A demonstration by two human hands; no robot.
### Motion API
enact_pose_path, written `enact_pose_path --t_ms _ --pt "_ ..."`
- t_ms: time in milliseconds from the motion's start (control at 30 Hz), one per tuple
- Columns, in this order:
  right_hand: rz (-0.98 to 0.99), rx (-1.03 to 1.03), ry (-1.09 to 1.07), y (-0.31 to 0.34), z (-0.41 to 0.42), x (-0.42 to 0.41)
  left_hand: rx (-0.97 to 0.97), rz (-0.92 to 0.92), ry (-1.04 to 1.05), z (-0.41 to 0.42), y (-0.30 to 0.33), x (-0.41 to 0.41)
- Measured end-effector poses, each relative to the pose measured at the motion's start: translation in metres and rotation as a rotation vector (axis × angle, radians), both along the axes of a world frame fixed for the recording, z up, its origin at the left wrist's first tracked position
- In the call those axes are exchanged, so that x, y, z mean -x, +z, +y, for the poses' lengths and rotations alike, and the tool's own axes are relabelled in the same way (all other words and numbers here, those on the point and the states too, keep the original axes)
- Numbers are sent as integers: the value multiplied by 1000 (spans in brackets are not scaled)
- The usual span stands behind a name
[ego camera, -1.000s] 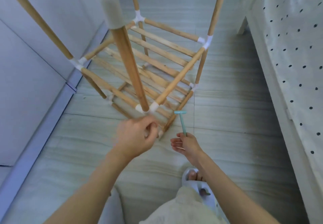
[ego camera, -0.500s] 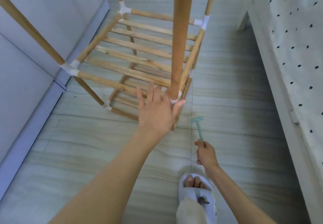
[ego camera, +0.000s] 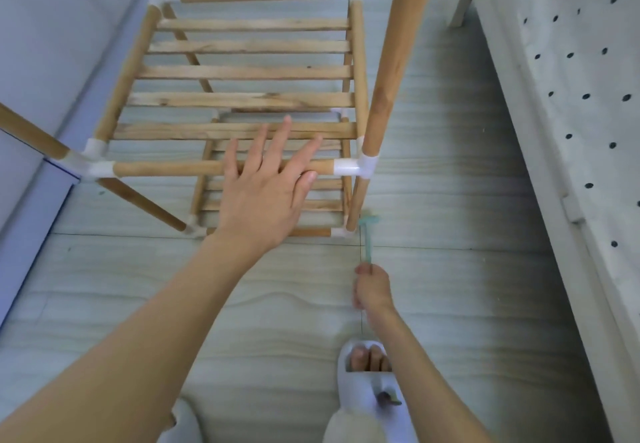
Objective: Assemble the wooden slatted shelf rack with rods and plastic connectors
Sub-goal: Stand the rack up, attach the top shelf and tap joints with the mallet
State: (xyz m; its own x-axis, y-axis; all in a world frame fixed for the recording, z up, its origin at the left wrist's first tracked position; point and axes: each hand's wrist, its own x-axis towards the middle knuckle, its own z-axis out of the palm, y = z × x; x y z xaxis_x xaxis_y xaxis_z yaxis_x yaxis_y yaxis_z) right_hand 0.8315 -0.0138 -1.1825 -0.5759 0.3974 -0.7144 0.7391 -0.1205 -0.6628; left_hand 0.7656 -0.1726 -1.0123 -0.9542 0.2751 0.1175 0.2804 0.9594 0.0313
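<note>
I see bed (ego camera: 568, 103) right, wall (ego camera: 41, 44) left of rack (ego camera: 242, 72). Left hand (ego camera: 266, 186) spread flat over front rod (ego camera: 166, 168); right hand (ego camera: 372, 288) clamped on mallet (ego camera: 367, 238). No readable text.

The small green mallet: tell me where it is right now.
In the head view the green mallet is at lower right of centre, gripped by the right hand, its head close to the rack's near right bottom connector on the floor.
</note>
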Motion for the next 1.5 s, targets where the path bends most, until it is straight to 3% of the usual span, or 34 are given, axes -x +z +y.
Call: enact_pose_path --t_ms 100,233,333,433,567,700,800,900,967,1067,1500 --pt "-6 -10 -271 0 2 -5 2 2 -1 1 1 1" --pt "-37 159 -97 0 -2 -13 1 5 9 1 0 0" --pt "-19 -4 -287 3 9 -10 2 -2 12 2 0 3" --pt "-75 90 -64 2 -3 -16 1 -8 17 4 0 2" --pt "-68 69 -300 1 1 -12 -4 -16 14 4 -2 4" --pt "-59 32 -98 -1 1 -15 -5 -9 13 5 -1 3" --pt "-70 -71 -317 -3 15 -6 12 -26 3 4 -1 3" --pt "-116 65 77 5 -2 -15 10 -89 -120 -12 6 15" --pt "-77 178 70 11 -8 -23 35 -175 -205 -29 14 28" --pt "-30 97 -64 13 6 -20 114 -285 -107 -42 22 41" --pt "67 81 -64 17 18 -19 107 -178 231 68 17 31"
